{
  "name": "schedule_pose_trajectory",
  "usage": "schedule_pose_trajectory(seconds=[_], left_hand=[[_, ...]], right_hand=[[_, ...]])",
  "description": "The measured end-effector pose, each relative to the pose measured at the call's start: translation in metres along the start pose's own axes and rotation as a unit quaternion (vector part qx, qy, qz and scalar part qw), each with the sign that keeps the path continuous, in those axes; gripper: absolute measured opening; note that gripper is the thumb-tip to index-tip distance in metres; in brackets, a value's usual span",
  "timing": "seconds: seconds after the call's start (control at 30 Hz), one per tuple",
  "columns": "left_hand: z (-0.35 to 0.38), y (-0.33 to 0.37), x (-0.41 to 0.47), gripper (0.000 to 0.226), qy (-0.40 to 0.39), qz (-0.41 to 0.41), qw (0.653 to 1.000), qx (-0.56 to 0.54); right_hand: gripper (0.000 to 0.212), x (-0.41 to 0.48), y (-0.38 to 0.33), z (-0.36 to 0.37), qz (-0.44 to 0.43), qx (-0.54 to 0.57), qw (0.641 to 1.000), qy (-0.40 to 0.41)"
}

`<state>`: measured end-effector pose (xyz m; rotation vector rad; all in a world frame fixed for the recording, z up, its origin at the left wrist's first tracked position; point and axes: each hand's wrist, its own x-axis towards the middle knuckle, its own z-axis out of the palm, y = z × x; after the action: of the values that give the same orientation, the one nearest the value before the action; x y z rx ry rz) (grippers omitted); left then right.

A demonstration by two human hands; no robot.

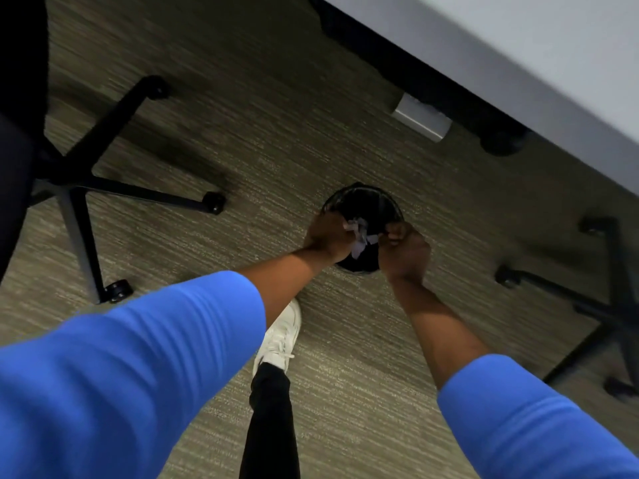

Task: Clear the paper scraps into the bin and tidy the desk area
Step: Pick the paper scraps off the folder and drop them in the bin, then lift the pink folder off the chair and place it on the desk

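Pale paper scraps (359,236) — between both hands — over black bin (363,202).

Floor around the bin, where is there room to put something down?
Bare grey carpet lies between the round black bin and the white shoe, and right of the shoe. Crowded: black chair legs left, another chair base right.

Grey-brown striped carpet (214,140) covers the floor. A black wheeled chair base (79,181) stands left, another (608,305) right. The pale desk (518,46) crosses the upper right corner.
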<state>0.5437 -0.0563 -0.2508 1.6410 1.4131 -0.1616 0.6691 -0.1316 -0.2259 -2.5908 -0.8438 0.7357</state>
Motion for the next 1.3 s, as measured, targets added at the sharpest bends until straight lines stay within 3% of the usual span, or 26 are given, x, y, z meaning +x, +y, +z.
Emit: schedule_pose_trajectory(seconds=[0.17, 0.33, 0.53, 0.73, 0.83, 1.07, 1.3], left_hand=[[-0.021, -0.016, -0.021, 0.032, -0.018, 0.025, 1.0, 0.004], [-0.072, -0.043, -0.044, 0.032, -0.001, -0.041, 0.999, -0.034], [-0.148, -0.085, -0.08, 0.024, 0.042, -0.083, 0.994, -0.065], [-0.249, -0.124, -0.12, 0.015, 0.179, -0.124, 0.969, -0.118], [-0.299, -0.149, -0.138, 0.014, 0.247, -0.111, 0.948, -0.167], [-0.407, -0.224, -0.177, 0.013, 0.423, -0.119, 0.874, -0.207], [-0.474, -0.3, -0.204, 0.028, 0.468, -0.239, 0.844, -0.106]], right_hand=[[0.014, -0.018, -0.013, -0.005, -0.03, -0.007, 1.0, 0.005], [0.008, -0.044, -0.05, -0.003, -0.082, 0.019, 0.996, 0.0], [0.014, -0.086, -0.127, 0.012, -0.102, 0.02, 0.993, -0.058], [0.017, -0.141, -0.214, 0.035, -0.081, 0.078, 0.982, -0.155], [0.012, -0.171, -0.257, 0.052, -0.125, 0.128, 0.972, -0.152], [0.012, -0.238, -0.344, 0.095, -0.188, 0.134, 0.948, -0.218], [0.052, -0.27, -0.4, 0.125, -0.165, 0.069, 0.931, -0.319]])
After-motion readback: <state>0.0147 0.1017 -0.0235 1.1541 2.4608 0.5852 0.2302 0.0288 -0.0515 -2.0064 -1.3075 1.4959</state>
